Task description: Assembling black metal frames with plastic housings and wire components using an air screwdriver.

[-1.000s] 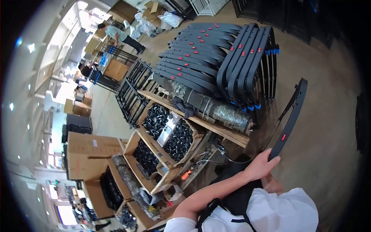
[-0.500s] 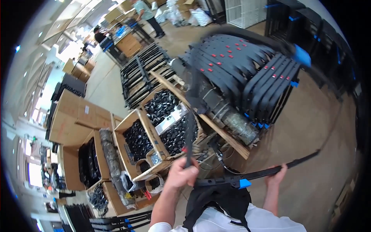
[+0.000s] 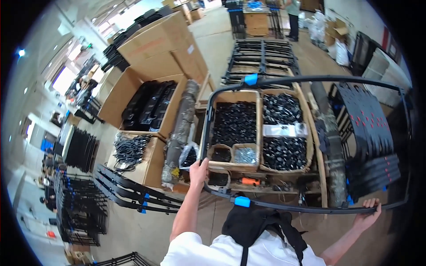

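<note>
I hold a large black rectangular frame [image 3: 301, 209] with rounded corners, level in front of me above the work table. Blue pieces [image 3: 242, 201] are wrapped on its near and far bars. My left hand [image 3: 199, 172] is closed round the frame's left side near the corner. Beneath the near bar toward the right end, my right hand [image 3: 367, 212] grips it with the fingers curled up over it. Through the frame's opening show a cardboard bin of small black parts [image 3: 235, 119], a second such bin [image 3: 284, 153], and a white piece [image 3: 286, 130] lying across the latter.
An open carton [image 3: 166, 117] of long black parts stands at left, beside a wrapped post [image 3: 182, 128]. Another wrapped post [image 3: 333, 150] and stacked black panels [image 3: 368, 119] with red clips are at right. Curved black bars [image 3: 133, 190] jut toward my left arm. A person [image 3: 293, 17] stands far off.
My view has turned, bringing the bins from the left to the centre. The frame has swung round with me and now spans over the bins. Both hands have kept their hold.
</note>
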Tool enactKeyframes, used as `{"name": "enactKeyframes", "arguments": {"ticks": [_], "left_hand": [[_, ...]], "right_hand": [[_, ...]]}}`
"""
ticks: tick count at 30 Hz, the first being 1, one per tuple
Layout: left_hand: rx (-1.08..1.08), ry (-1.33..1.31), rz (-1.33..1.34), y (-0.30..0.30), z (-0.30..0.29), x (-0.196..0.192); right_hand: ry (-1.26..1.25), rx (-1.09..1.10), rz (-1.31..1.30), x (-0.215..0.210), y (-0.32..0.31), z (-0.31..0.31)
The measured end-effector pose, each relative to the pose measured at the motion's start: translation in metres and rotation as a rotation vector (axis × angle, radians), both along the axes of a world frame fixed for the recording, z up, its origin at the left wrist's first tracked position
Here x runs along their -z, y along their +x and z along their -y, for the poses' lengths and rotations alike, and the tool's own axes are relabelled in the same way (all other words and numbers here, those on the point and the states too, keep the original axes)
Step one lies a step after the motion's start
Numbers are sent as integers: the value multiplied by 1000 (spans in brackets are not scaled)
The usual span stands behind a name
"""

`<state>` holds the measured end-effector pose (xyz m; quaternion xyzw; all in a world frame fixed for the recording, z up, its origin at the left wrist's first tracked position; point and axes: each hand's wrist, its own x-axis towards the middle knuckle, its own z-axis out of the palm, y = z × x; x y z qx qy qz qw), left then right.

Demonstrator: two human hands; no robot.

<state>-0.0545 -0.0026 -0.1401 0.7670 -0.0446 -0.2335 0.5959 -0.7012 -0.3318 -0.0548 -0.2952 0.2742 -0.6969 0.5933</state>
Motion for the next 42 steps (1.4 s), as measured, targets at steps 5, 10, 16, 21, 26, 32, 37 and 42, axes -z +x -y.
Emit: {"name": "enactKeyframes", "arguments": {"ticks": [5,10,16,21,26,32,37,42], "left_hand": [[-108,175,-21,104,-97,50],[-177,221,-36,177,-144,74],[-160,445,103,206,-147,81],[-134,820,666,199,-135,93],[-129,853,719,191,-140,84],[-79,925,588,195,-128,74],[-58,885,522,183,-105,66],[-9,887,733,204,-142,98]], "right_hand": [[121,-277,-192,0,141,-6],[231,-380,-213,6,248,-11],[376,-405,-303,29,272,-9],[581,-390,-456,80,242,-18],[675,-487,-412,111,232,-40],[776,-580,-284,150,217,-57],[859,-568,-274,204,220,-68],[776,-742,-509,177,221,-67]]}}
